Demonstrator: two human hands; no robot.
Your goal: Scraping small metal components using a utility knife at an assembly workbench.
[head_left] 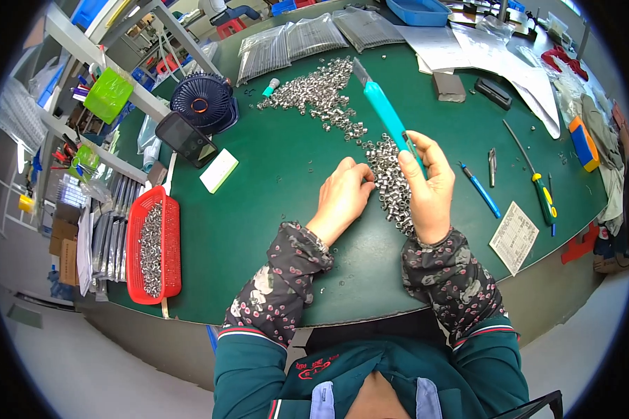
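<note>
My right hand is wrapped round a teal-handled utility knife, its metal blade pointing up and away to the left. Beneath and beside that hand lies a pile of small metal rings. My left hand rests at the left edge of this pile, fingers curled together toward the thumb. What its fingertips hold, if anything, is too small to make out. A second, wider spread of the same metal rings lies farther back on the green table.
At left stand a red basket of small metal parts, a phone, a dark blue fan and a small white-green box. Bagged tubes line the back. A screwdriver, blue pen-like tool and grey block lie at right.
</note>
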